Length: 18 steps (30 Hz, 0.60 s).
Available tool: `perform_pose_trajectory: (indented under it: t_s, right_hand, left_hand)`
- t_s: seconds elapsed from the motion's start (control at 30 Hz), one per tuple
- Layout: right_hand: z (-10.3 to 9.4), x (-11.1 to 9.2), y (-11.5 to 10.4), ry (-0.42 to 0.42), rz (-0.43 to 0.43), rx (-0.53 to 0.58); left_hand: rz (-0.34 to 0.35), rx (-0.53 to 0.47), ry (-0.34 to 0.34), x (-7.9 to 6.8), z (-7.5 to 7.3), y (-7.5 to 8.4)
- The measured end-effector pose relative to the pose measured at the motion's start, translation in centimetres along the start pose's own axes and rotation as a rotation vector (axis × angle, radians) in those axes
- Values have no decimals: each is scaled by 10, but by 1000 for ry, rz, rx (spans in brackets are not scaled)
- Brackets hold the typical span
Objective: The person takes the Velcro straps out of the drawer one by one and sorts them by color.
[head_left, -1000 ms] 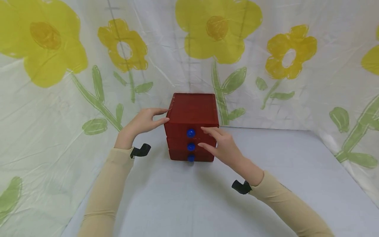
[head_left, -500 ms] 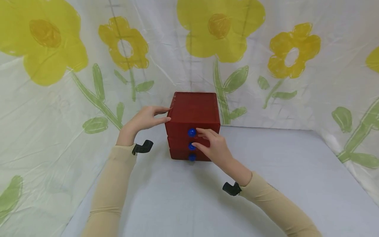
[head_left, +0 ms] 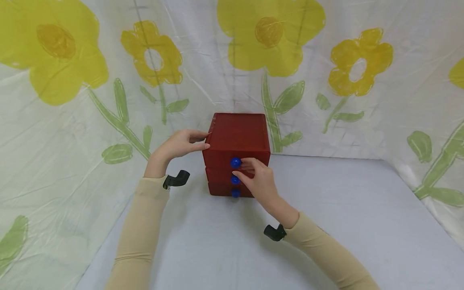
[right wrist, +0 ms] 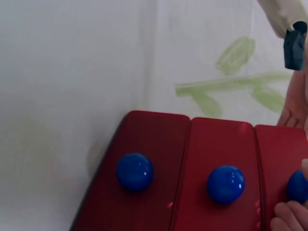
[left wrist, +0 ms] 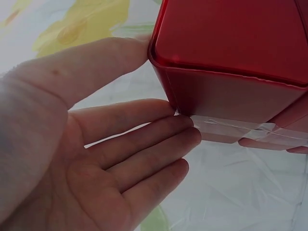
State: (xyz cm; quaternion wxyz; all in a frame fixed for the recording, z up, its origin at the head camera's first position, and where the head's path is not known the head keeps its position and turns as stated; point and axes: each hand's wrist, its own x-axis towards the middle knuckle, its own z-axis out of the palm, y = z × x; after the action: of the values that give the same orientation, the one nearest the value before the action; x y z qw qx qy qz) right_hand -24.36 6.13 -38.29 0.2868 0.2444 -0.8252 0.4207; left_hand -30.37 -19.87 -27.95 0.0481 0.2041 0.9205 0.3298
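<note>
A red three-drawer box [head_left: 237, 133] with round blue knobs stands on the table, drawers closed. My left hand [head_left: 177, 145] rests at its upper left edge; in the left wrist view, the thumb [left wrist: 106, 55] meets the box corner and the extended fingers [left wrist: 144, 144] lie along its side. My right hand [head_left: 262, 179] is at the front, thumb and fingers parted around the top blue knob [head_left: 235, 162]. In the right wrist view, that hand's fingers [right wrist: 288, 216] overlap this knob [right wrist: 297, 186] at the frame's right edge. The middle knob [head_left: 235, 179] is partly behind my thumb.
A white cloth covers the table [head_left: 203, 241]. Behind and beside it hangs a pale curtain [head_left: 203, 52] with yellow flowers. Black camera mounts [head_left: 274, 232] sit on both wrists. Clear tape [left wrist: 250, 127] runs along the box's side.
My right hand has moved left to the top knob, its thumb and fingers drawing closer together. The left hand has stayed at the box edge, and the drawers have not moved.
</note>
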Motion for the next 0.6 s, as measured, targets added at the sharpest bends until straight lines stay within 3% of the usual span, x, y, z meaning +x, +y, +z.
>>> perform_pose_trajectory:
  t_s: [0.6]
  right_hand:
    - [18, 4, -4, 123, 135, 24]
  left_hand:
    - [-12, -55, -19, 2, 0, -4]
